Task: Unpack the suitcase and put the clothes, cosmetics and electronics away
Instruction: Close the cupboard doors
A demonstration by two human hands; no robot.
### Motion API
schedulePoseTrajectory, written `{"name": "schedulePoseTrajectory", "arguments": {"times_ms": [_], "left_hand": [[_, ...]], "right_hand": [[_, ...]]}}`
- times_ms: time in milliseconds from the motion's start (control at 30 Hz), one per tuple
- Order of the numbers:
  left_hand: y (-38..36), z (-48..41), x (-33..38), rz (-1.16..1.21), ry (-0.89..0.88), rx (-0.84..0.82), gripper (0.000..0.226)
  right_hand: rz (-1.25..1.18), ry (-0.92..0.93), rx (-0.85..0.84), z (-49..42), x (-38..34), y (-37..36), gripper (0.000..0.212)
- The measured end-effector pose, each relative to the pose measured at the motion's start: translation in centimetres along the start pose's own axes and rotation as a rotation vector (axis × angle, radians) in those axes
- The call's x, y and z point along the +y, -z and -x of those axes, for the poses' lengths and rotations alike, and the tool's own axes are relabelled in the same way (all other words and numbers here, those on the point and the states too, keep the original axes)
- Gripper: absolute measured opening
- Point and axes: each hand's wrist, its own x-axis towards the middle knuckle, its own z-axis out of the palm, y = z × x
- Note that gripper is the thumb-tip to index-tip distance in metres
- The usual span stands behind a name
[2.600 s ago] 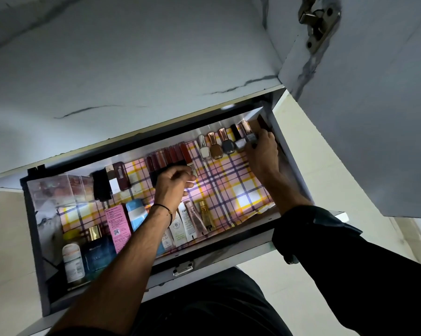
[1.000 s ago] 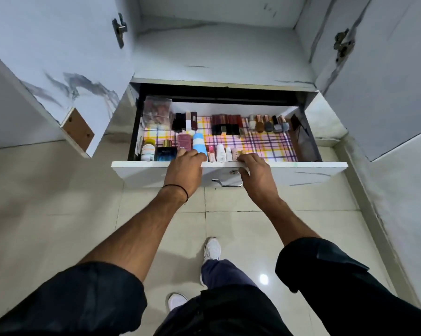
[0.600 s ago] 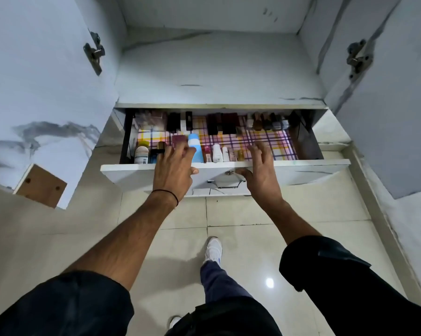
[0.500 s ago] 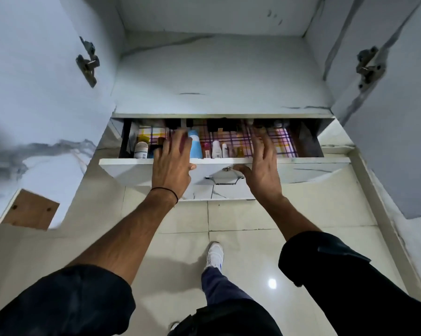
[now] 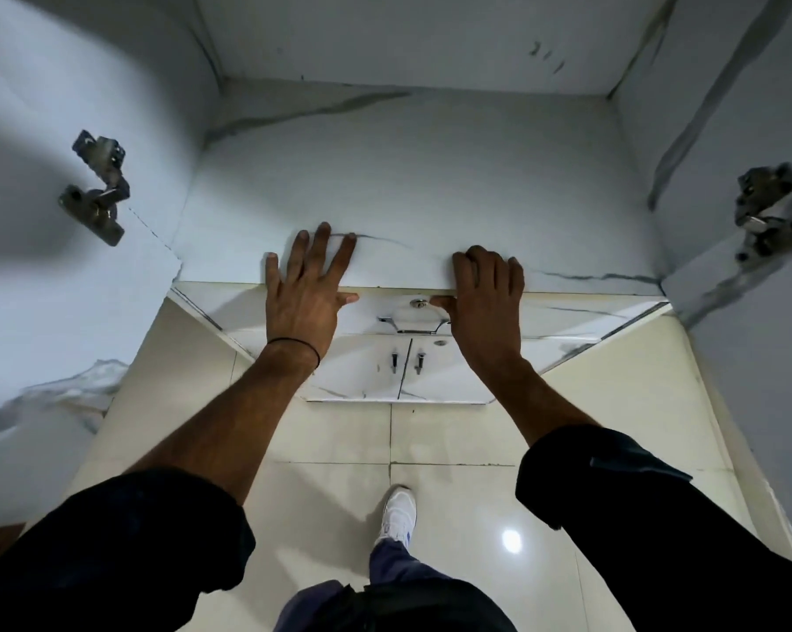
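The white marble-patterned drawer (image 5: 563, 317) of the wardrobe is pushed in, so the cosmetics inside are hidden. Its metal handle (image 5: 413, 325) and keyhole show between my hands. My left hand (image 5: 306, 295) lies flat with straight, spread fingers across the drawer's top edge and onto the shelf (image 5: 430, 175) above it. My right hand (image 5: 486, 303) rests at the same edge with bent fingers on the shelf and the thumb stretched along the drawer front. Neither hand holds anything.
Both wardrobe doors stand open, the left door (image 5: 43, 289) with its hinge (image 5: 95, 187) and the right door (image 5: 750, 358) with its hinge (image 5: 768, 212). Two small lower doors (image 5: 449, 371) sit under the drawer. My white shoe (image 5: 398, 517) is on the glossy tiled floor.
Both hands left the cosmetics, moved to the drawer front and pushed it in. The drawer went from wide open to closed, and the bottles are no longer visible.
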Motion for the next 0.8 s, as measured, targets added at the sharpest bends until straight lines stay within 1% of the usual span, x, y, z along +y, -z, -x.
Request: {"name": "schedulePoseTrajectory", "arguments": {"times_ms": [67, 167, 267, 333, 400, 467, 500, 567, 667, 733, 800], "left_hand": [[-0.6, 0.0, -0.1, -0.014, -0.002, 0.018, 0.081], [-0.7, 0.0, -0.2, -0.007, -0.006, 0.027, 0.081], [0.2, 0.1, 0.0, 0.022, -0.008, -0.024, 0.079], [1.1, -0.2, 0.0, 0.08, 0.003, -0.106, 0.077], [2.8, -0.1, -0.1, 0.163, 0.013, -0.181, 0.074], [4.9, 0.6, 0.4, 0.257, -0.004, -0.2, 0.067], [5.7, 1.1, 0.9, 0.322, -0.018, -0.189, 0.062], [7.4, 3.1, 2.1, 0.494, -0.057, -0.132, 0.049], [9.9, 6.1, 5.2, 0.827, -0.076, -0.122, 0.029], [11.8, 8.2, 8.2, 1.004, -0.13, -0.127, 0.022], [13.9, 10.2, 11.9, 1.153, -0.206, -0.159, 0.019]], "right_hand": [[-0.013, -0.003, 0.032, 0.1, 0.2, -0.4, 0.051], [0.022, 0.01, 0.029, 0.2, 0.0, -0.5, 0.049], [0.01, 0.003, -0.016, 0.2, -0.2, 0.4, 0.049], [-0.049, -0.021, -0.079, -0.4, -0.4, 1.5, 0.05], [-0.162, -0.048, -0.173, -0.8, -0.7, 3.6, 0.052], [-0.285, -0.105, -0.276, -0.6, -0.8, 6.2, 0.054], [-0.334, -0.137, -0.29, -0.1, -0.7, 7.3, 0.054], [-0.442, -0.218, -0.193, 1.8, -0.6, 10.5, 0.049], [-0.607, -0.375, 0.033, 5.6, -0.4, 16.4, 0.036], [-0.629, -0.449, 0.17, 8.4, 0.1, 21.3, 0.03], [-0.589, -0.468, 0.334, 11.0, 1.2, 26.3, 0.025]]}}
